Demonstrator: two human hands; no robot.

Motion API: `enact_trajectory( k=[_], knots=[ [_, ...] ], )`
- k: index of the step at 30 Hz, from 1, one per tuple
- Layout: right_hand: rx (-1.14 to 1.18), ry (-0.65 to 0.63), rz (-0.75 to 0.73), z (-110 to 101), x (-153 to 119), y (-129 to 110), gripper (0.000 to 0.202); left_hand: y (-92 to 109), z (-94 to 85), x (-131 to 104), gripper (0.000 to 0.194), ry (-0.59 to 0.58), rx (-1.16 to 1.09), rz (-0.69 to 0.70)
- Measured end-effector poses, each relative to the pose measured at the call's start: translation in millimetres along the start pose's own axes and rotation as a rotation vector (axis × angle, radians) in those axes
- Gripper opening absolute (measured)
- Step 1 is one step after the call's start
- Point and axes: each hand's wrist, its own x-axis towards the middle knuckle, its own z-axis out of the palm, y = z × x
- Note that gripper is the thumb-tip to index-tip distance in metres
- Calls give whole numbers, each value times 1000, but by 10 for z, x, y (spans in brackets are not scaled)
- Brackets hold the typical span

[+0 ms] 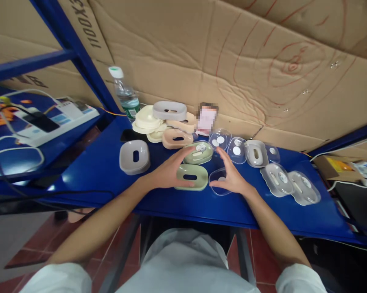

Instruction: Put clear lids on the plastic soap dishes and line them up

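My left hand (168, 169) is open, thumb and fingers apart, at the left side of a green oval soap box base (198, 184) with a slot in its floor. Whether it touches the base I cannot tell. Just behind lies a green soap box part (206, 158) with a round sticker, partly behind my fingertips. Over a clear plastic lid (215, 188) my right hand (234, 177) is also open, its thumb pointing left. More clear lids (237, 156) with white round labels lie beyond that hand.
Left stands a grey base (125, 160). Behind are stacked cream covers (147, 118), a peach base (179, 142), a water bottle (127, 97) and a phone (207, 118). Several grey boxes (281, 185) lie right on the blue table (159, 201). Cardboard (171, 49) walls the back.
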Motion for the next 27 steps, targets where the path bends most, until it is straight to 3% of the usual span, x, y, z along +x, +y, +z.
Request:
enact_trajectory(
  k=[6,12,27],
  knots=[
    [8,-22,-26,71,-61,46,122,-2,78,-106,123,-29,21,9],
    [-66,-90,-28,147,-85,-20,119,-22,170,-109,114,-115,165,102],
    [-176,-113,-33,171,-95,-74,102,-26,205,-122,100,-54,224,103]
  ],
)
